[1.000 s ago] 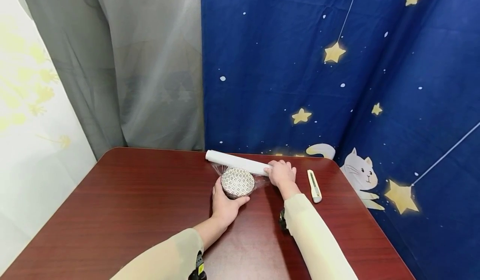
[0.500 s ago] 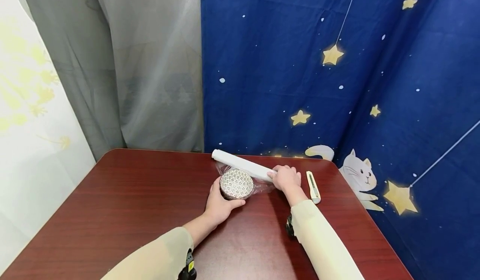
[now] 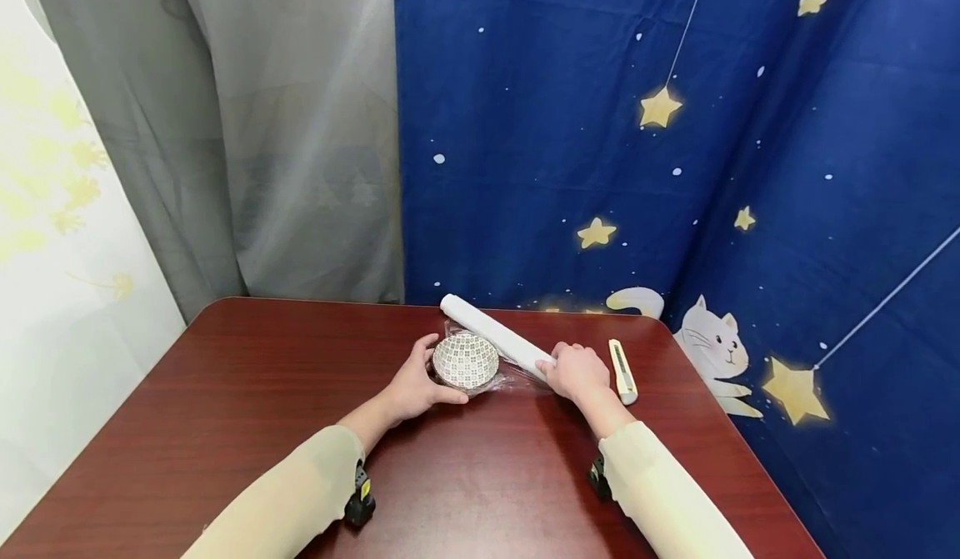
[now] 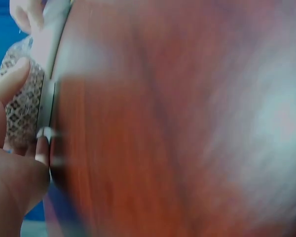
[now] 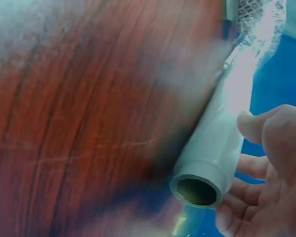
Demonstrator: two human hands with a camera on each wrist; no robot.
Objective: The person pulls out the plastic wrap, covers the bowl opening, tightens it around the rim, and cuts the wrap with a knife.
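Note:
A small bowl (image 3: 465,361) with a grey-and-white lattice pattern stands toward the back of the table. My left hand (image 3: 412,384) grips it from the left, the thumb in front and the fingers round the far side. Clear cling film (image 3: 513,376) stretches from the bowl to a white cling film roll (image 3: 498,336) lying slantwise behind it. At the roll's near right end, my right hand (image 3: 579,373) holds it. In the right wrist view the thumb lies along the roll (image 5: 217,133), fingers underneath, and its hollow core faces the camera.
A cream utility knife (image 3: 622,371) lies to the right of my right hand on the reddish-brown table (image 3: 300,359). Behind the table's back edge hang a grey curtain (image 3: 315,126) and a blue star-patterned curtain (image 3: 517,126).
The roll has swung round: its far end moved right and its held end came nearer to me with my right hand. My left hand has shifted further round to the bowl's left side.

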